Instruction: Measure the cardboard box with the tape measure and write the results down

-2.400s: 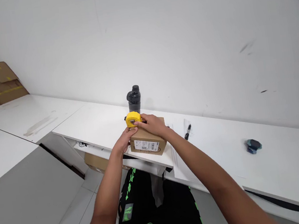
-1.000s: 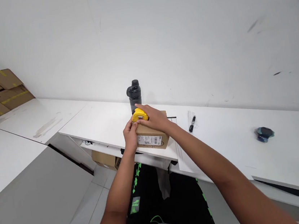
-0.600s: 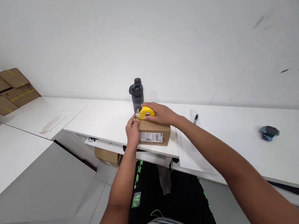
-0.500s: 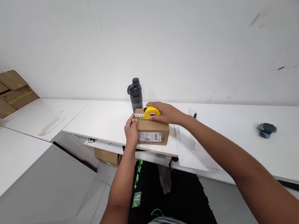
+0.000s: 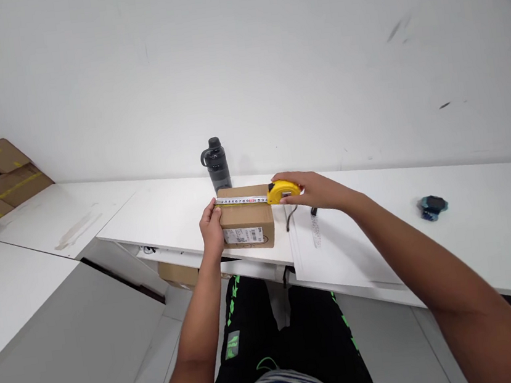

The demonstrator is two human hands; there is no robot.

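A cardboard box (image 5: pixel 249 217) with a white printed label (image 5: pixel 245 235) on its front side rests on the white table. Across its top lies the pulled-out blade of a yellow tape measure (image 5: pixel 283 192). My right hand (image 5: pixel 313 189) grips the tape measure's case just past the box's right edge. At the box's left edge, my left hand (image 5: pixel 212 226) pinches the free end of the blade, fingers against the box. Behind the box stands a dark bottle (image 5: pixel 217 166) with a loop on its cap.
White paper (image 5: pixel 337 250) lies right of the box, with a pen (image 5: pixel 316 226) on it. Farther right sits a small teal-and-dark object (image 5: pixel 432 207). Several cardboard boxes (image 5: pixel 2 176) are stacked at far left. Another box (image 5: pixel 178 273) sits below the tabletop.
My right hand has drawn the tape case rightward, so a longer blade now spans the box top. My left hand stays at the left edge. The view has shifted slightly.
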